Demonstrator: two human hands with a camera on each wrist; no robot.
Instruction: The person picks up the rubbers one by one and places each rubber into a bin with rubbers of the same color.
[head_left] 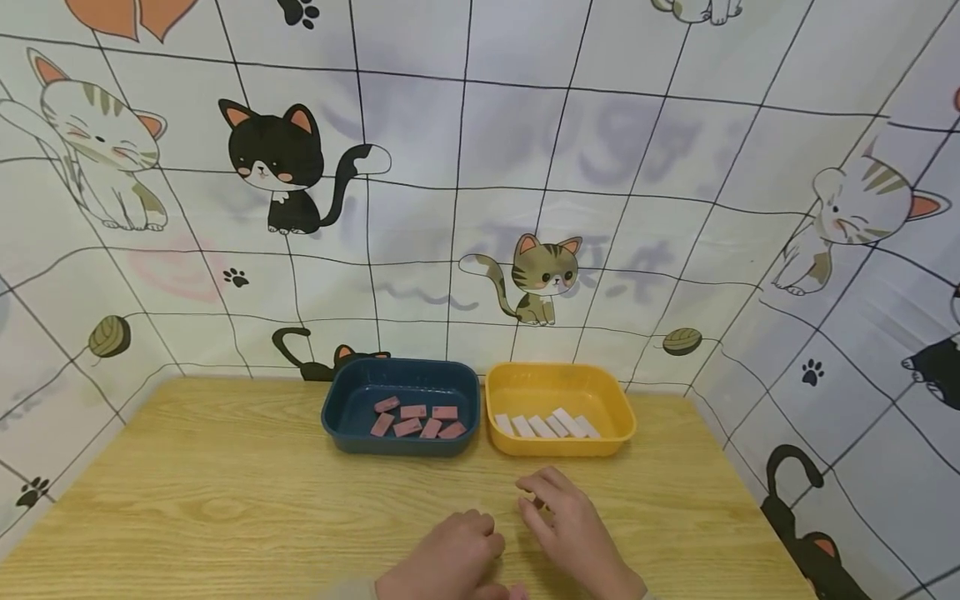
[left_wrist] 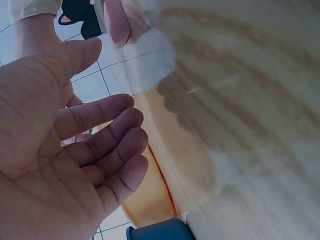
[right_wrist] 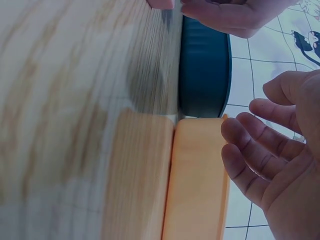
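Observation:
My left hand (head_left: 446, 554) is low over the table with its fingers loosely bent, and the left wrist view shows nothing held in them. Close by its thumb is a pink block (left_wrist: 117, 22), partly cut off at the bottom of the head view. To the right my right hand (head_left: 566, 529) hovers in front of the yellow tray, fingers apart and relaxed, with nothing between them. Several pink blocks (head_left: 408, 427) lie in the dark blue tray (head_left: 401, 447). Several white blocks (head_left: 542, 427) lie in a slanted row inside the yellow tray (head_left: 558, 447).
Both trays stand side by side at the back of the wooden table (head_left: 225, 483). Behind them hangs a white sheet (head_left: 420, 217) with cat drawings and grid lines, which also runs along both sides.

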